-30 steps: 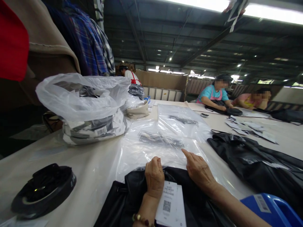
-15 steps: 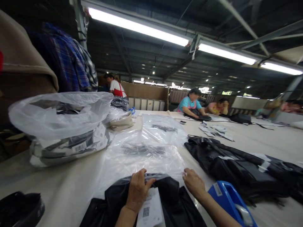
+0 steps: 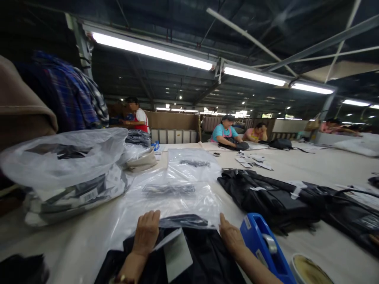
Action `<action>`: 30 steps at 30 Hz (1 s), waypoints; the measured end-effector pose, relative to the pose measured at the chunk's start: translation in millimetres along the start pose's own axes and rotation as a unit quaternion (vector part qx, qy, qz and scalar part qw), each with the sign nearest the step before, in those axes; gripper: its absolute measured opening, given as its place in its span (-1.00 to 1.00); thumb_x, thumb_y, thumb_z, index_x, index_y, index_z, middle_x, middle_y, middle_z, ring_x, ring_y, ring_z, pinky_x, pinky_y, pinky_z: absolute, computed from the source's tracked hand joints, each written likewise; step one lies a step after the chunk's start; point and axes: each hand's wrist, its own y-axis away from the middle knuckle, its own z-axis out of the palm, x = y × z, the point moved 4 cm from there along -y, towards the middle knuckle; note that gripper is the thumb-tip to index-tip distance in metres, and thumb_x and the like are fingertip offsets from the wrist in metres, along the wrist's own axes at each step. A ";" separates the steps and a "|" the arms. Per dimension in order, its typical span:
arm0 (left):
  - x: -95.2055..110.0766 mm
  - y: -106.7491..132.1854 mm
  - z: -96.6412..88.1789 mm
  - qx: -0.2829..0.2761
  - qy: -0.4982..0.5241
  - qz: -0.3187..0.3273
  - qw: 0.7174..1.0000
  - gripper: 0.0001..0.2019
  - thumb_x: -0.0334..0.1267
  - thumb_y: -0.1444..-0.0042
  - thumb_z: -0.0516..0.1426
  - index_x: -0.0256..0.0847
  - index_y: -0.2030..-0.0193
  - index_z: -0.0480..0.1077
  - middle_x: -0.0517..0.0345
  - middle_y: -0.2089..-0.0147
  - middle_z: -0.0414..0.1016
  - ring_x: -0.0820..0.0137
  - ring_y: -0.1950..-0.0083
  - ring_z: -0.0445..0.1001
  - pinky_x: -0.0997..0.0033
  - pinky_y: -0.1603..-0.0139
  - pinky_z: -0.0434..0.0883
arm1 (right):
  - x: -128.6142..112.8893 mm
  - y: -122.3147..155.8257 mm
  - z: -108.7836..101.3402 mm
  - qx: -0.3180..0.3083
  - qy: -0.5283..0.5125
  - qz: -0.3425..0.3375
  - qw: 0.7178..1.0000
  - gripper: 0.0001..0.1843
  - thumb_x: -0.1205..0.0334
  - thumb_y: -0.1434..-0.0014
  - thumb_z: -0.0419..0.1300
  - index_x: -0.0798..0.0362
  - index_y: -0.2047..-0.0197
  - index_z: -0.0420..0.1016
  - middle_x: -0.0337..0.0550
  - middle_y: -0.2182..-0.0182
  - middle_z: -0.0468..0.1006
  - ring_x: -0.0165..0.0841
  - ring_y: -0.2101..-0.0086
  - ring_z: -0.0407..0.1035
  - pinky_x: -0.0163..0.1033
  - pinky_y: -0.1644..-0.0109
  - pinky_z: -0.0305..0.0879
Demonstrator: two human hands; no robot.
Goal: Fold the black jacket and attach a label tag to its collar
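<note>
A black bag [image 3: 207, 252] lies in front of me with white paper tags [image 3: 177, 252] on it. Its far edge sits under the film of a clear plastic bag [image 3: 204, 201], at that bag's near end. My left hand [image 3: 146, 232] is curled over the film's left side, fingers closed. On the other side, my right hand [image 3: 231, 236] pinches the film's right edge. The fingertips of both hands are partly hidden. Further up the table lies another stack of clear plastic bags [image 3: 194, 157].
A blue tape dispenser [image 3: 260, 244] stands beside my right forearm, near a round tub [image 3: 310, 270]. Black backpacks [image 3: 272, 199] lie to the right. On the left sits a bulky open plastic bag [image 3: 77, 185] with packed goods. Co-workers [image 3: 226, 132] work across the table [image 3: 299, 165].
My left hand has moved left, off the middle of the black bag, to the film's left side. The tags have flipped up. More of the black edge lies under the film, and the view has turned right.
</note>
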 end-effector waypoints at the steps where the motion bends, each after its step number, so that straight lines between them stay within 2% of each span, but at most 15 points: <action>1: -9.5 0.3 -5.7 -0.032 -0.008 -0.017 0.999 -0.69 -0.57 -0.11 -0.12 -0.25 0.25 0.40 0.02 0.35 0.44 0.22 0.25 0.41 0.26 0.21 0.28 | 0.1 2.3 0.1 -0.006 -0.002 -0.008 1.000 -0.44 0.48 -0.19 -0.19 0.32 -0.28 0.00 0.25 0.06 0.47 -0.12 0.08 0.42 -0.14 0.06 0.24; 5: -57.2 16.8 -25.1 -0.119 -0.030 -0.093 0.988 -0.69 -0.55 -0.12 -0.15 -0.25 0.30 0.37 -0.02 0.31 0.44 0.22 0.23 0.40 0.28 0.20 0.23 | 2.3 9.8 1.3 -0.020 -0.027 -0.024 0.999 -0.44 0.45 -0.20 -0.19 0.35 -0.28 -0.05 0.32 0.06 0.46 -0.10 0.09 0.42 -0.10 0.05 0.22; 8: -91.4 44.3 -37.4 -0.154 -0.025 -0.173 0.973 -0.75 -0.52 -0.12 -0.14 -0.25 0.34 0.32 -0.04 0.30 0.44 0.22 0.22 0.40 0.29 0.20 0.22 | 5.7 14.4 2.8 -0.021 -0.060 -0.011 0.998 -0.45 0.41 -0.21 -0.19 0.36 -0.26 -0.05 0.30 0.15 0.52 -0.10 0.14 0.45 -0.10 0.09 0.23; 10: -107.2 65.3 -41.6 -0.166 -0.002 -0.228 0.959 -0.78 -0.47 -0.13 -0.13 -0.22 0.39 0.28 -0.04 0.30 0.43 0.22 0.22 0.40 0.31 0.22 0.21 | 8.0 16.5 4.5 -0.020 -0.086 0.002 0.996 -0.45 0.39 -0.22 -0.18 0.36 -0.26 -0.06 0.25 0.21 0.54 -0.11 0.15 0.46 -0.11 0.10 0.23; 14: -121.2 100.3 -37.6 -0.190 0.090 -0.340 0.917 -0.76 -0.33 -0.16 -0.11 -0.15 0.52 0.19 0.10 0.48 0.36 0.24 0.39 0.38 0.36 0.39 0.13 | 13.5 17.2 9.9 -0.011 -0.149 0.033 0.988 -0.48 0.37 -0.21 -0.19 0.37 -0.22 0.00 0.29 0.13 0.50 -0.12 0.10 0.42 -0.13 0.04 0.20; 17: -123.0 114.5 -32.0 -0.173 0.176 -0.422 0.873 -0.71 -0.30 -0.15 -0.10 -0.14 0.58 0.22 0.15 0.58 0.31 0.25 0.45 0.35 0.36 0.40 0.14 | 20.1 17.2 14.3 -0.003 -0.204 0.070 0.976 -0.52 0.28 -0.20 -0.19 0.36 -0.13 0.13 0.34 0.07 0.45 -0.09 0.06 0.39 -0.11 -0.01 0.19; 19: -122.1 119.4 -29.2 -0.142 0.246 -0.468 0.837 -0.71 -0.28 -0.14 -0.06 -0.16 0.58 0.28 0.15 0.56 0.36 0.24 0.40 0.38 0.35 0.35 0.21 | 23.2 19.3 16.4 -0.003 -0.246 0.086 0.966 -0.55 0.18 -0.19 -0.19 0.26 -0.02 0.26 0.27 0.11 0.48 -0.09 0.07 0.39 -0.09 -0.02 0.20; 21: -119.0 122.9 -26.0 -0.109 0.338 -0.502 0.789 -0.77 -0.26 -0.12 0.01 -0.18 0.54 0.33 0.18 0.53 0.43 0.26 0.34 0.43 0.37 0.28 0.30 | 23.4 23.8 17.1 -0.008 -0.297 0.082 0.951 -0.58 0.08 -0.16 -0.19 0.14 0.14 0.35 0.17 0.18 0.51 -0.11 0.11 0.40 -0.10 0.01 0.24; 24: -111.2 128.2 -19.4 -0.074 0.480 -0.542 0.686 -0.87 -0.35 -0.08 0.06 -0.23 0.45 0.38 0.20 0.50 0.49 0.32 0.35 0.50 0.40 0.26 0.41 | 18.4 33.6 16.7 -0.019 -0.390 0.054 0.919 -0.56 -0.05 -0.11 -0.21 0.02 0.33 0.36 0.07 0.28 0.54 -0.16 0.14 0.40 -0.16 0.06 0.31; 27: -104.6 132.7 -14.0 -0.044 0.567 -0.579 0.585 -0.91 -0.49 -0.01 0.12 -0.26 0.38 0.40 0.20 0.54 0.49 0.35 0.43 0.52 0.40 0.35 0.47 | 13.5 40.0 18.7 -0.037 -0.468 0.049 0.881 -0.54 -0.19 -0.02 -0.16 -0.03 0.43 0.35 0.03 0.38 0.55 -0.14 0.18 0.42 -0.16 0.13 0.36; 30: -100.8 133.0 -13.3 -0.015 0.601 -0.610 0.517 -0.80 -0.62 0.07 0.14 -0.27 0.36 0.41 0.25 0.62 0.44 0.36 0.51 0.50 0.42 0.45 0.47 | 12.8 38.8 24.9 -0.058 -0.510 0.080 0.855 -0.53 -0.26 0.11 -0.03 -0.02 0.46 0.37 0.01 0.49 0.53 -0.09 0.29 0.46 -0.12 0.25 0.38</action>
